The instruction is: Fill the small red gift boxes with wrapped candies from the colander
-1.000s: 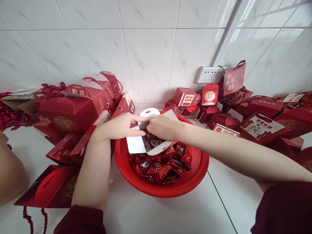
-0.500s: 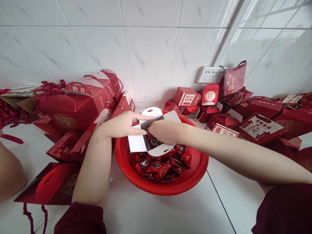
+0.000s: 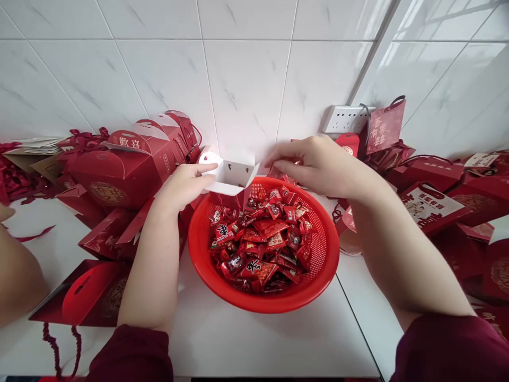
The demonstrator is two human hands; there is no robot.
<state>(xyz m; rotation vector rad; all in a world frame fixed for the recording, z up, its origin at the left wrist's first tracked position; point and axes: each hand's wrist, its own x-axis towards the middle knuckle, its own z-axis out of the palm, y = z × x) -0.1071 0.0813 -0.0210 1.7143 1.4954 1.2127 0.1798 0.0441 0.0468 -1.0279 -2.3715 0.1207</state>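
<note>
A small gift box (image 3: 234, 201), red outside and white inside, stands open with its flaps up at the back left of a red plastic colander (image 3: 333, 239). My left hand (image 3: 186, 183) grips its left flap between thumb and fingers. A few small dark red bits show on the inner wall; its bottom is hidden. Many red-wrapped sweets (image 3: 274, 228) are heaped in the colander. My right hand (image 3: 314, 164) hovers over the colander's back right rim, fingers bent and blurred. Red wrapping shows just under its fingertips, and I cannot make out whether it is held.
Red gift boxes (image 3: 119, 175) are piled at the left; more boxes (image 3: 433, 207) crowd the right. A white power strip (image 3: 345, 119) leans on the tiled wall (image 3: 242, 79). Another person's arm (image 3: 18, 276) reaches in at the left edge. A box with a rope handle (image 3: 91, 294) lies front left.
My right hand has come out of the box and moved up and right. The box has shifted back and left with my left hand, uncovering more of the sweets.
</note>
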